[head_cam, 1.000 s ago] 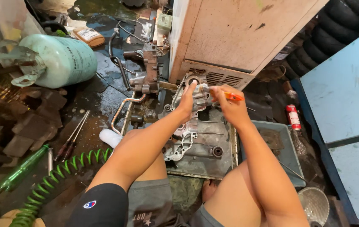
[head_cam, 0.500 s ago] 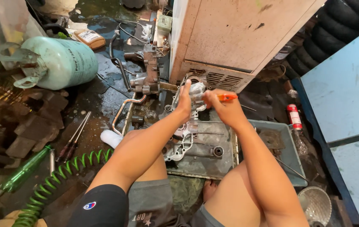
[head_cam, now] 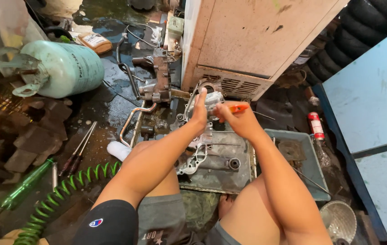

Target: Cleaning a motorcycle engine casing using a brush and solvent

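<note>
Nearest the camera, two bare knees frame a flat, grimy metal tray lying on the wet floor, and one coiled green hose of springy plastic curls away at the lower left beside two thin metal rods with dark handles. Just past the knees, one silvery cast-metal engine casing, ribbed and full of round holes, stands on the tray. At its upper end the left hand wraps around the casing with the thumb raised, gripping it. Just beside it, the right hand is closed in a fist around one orange-handled tool, whose tip I cannot make out. Right of the tray sits one shallow grey-blue plastic tray, and one red spray can lies beyond it. One woven round basket sits at the lower right. Farther off, one pale green, smooth steel gas cylinder lies on its side at the left, and one large cream box-shaped metal cabinet, stained and vented along its lower edge, rises behind the hands.
</note>
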